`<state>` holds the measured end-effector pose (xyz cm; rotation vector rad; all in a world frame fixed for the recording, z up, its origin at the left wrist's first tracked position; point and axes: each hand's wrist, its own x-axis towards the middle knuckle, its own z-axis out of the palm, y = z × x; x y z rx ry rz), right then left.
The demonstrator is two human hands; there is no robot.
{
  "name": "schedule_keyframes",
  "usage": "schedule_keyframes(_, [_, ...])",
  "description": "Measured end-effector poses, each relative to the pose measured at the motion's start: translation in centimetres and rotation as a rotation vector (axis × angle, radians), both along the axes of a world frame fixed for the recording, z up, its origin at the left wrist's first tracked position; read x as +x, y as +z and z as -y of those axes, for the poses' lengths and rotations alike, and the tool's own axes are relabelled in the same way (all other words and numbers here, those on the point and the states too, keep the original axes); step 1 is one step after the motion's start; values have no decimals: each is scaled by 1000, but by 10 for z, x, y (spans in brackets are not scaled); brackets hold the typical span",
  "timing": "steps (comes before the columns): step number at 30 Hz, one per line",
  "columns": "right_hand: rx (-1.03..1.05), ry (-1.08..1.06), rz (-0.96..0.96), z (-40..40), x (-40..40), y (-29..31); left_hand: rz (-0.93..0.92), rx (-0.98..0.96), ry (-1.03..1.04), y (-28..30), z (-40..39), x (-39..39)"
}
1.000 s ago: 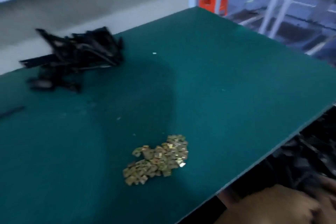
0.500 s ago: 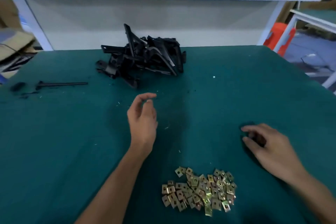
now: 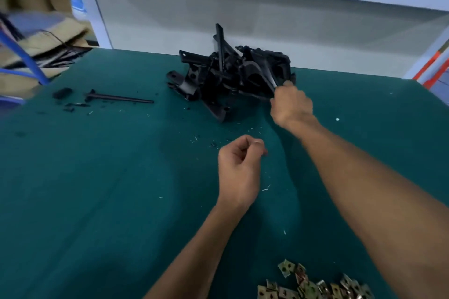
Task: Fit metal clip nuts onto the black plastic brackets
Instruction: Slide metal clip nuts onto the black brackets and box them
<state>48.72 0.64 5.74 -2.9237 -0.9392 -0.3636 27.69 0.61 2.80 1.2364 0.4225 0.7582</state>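
Task at start: no clip nuts fitted. Right hand grip clamped on a bracket in the bracket pile at 12 o'clock; left hand curled, empty

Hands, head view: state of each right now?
Left hand: fingers curled, nothing visible in it.
Right hand: gripping a black bracket at the pile.

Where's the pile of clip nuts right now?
In the head view the clip nuts lie heaped at the bottom edge, right of centre, on the green table, between the two forearms and far from the bracket pile.
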Motion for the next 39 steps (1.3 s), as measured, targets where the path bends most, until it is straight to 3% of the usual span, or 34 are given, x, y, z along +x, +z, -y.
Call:
schedule_keyframes(4, [15,-16,29,8,10,12,-4,19,5,-1,-1,1])
schedule_keyframes(8, [477,-46,-209,38,6,35,14,28,11,-2,-2,1])
schedule_keyframes(10, [828,-7,-546,57,-23,46,34,41,38,-2,-1,2])
schedule_keyframes(12, [1077,-15,-1092,81,-65,50,101,-9,55,-2,-1,1])
schedule_keyframes(14, [1155,-36,-1502,107,-108,45,147,-76,68,1,-1,-1])
schedule_keyframes(16, [1110,-27,-1626,128,-145,37,149,-177,31,4,-2,-2])
schedule_keyframes(19, [962,-29,-1424,145,-177,24,175,-352,-134,7,-1,-4])
schedule_keyframes(22, [814,54,-1190,159,-192,15,146,-407,-234,11,3,-10])
schedule_keyframes(25, [960,80,-1161,190,-198,5,116,-421,-334,14,3,-17])
schedule_keyframes(29, [1176,-79,-918,238,-205,-17,118,-476,-454,14,2,-19])
schedule_keyframes(33, [981,42,-845,256,-218,-19,209,-494,-654,11,3,-17])
schedule_keyframes(35, [834,135,-851,252,-222,-13,173,-480,-657,8,4,-16])
schedule_keyframes(39, [708,3,-715,231,-231,-10,24,-355,-582,4,7,-16])
